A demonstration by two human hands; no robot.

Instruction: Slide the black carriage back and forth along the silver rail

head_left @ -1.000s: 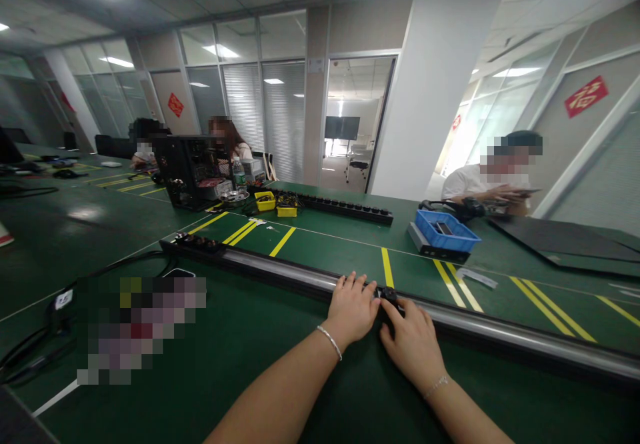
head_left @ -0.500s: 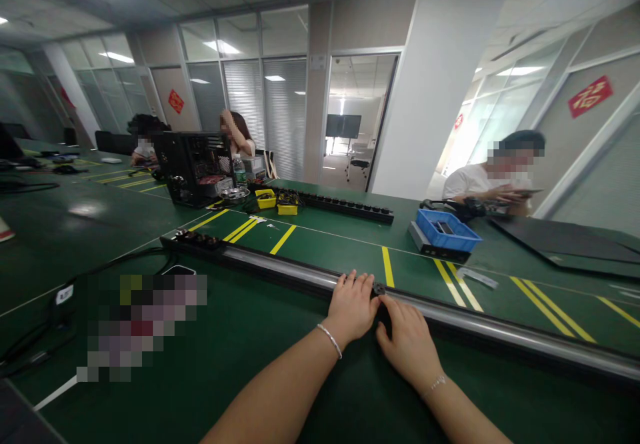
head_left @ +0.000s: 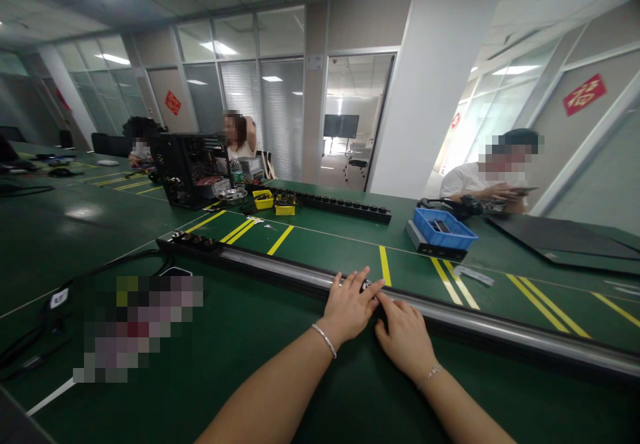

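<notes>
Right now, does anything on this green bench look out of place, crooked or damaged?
Nothing stands out. The left hand and right hand rest together on the long metal rail, which runs straight across the green table. The blue tray sits flat, nothing spilled.

Red 福 sign (head_left: pixel 585 95) on the right glass wall (head_left: pixel 575 144)

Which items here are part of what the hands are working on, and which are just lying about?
In use:
- left hand
- right hand
- long rail
- small black part between the hands

Lying about:
- blue bin
- yellow bins
- PC case
- far power strip
- cables
</notes>
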